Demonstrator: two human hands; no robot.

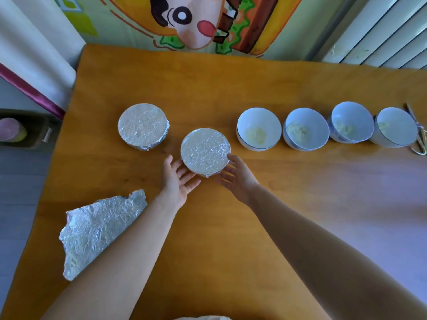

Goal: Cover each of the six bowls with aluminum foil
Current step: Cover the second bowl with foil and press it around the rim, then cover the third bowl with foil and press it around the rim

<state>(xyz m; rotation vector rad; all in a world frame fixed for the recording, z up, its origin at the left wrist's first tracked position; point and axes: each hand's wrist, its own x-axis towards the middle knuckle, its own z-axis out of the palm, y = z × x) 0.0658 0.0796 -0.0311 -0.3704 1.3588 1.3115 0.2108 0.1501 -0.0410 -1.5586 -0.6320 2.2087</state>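
Two bowls wear foil tops: one foil-covered bowl [143, 125] at the left, a second foil-covered bowl [205, 151] nearer me. My left hand [176, 179] lies palm up with straight fingers against the lower left side of that second bowl. My right hand [235, 176] has its fingers spread along the bowl's lower right side, the thumb at the foil rim. To the right stands a row of several uncovered white bowls [258, 129] with pale food in them. A loose crumpled foil sheet [97, 229] lies at the front left, partly under my left forearm.
The orange table [231, 88] ends at the left near the foil sheet. Metal scissors [419, 132] lie behind the rightmost bowl. A dark box [27, 129] sits on the floor to the left. A cartoon wall hanging and a radiator stand behind the table.
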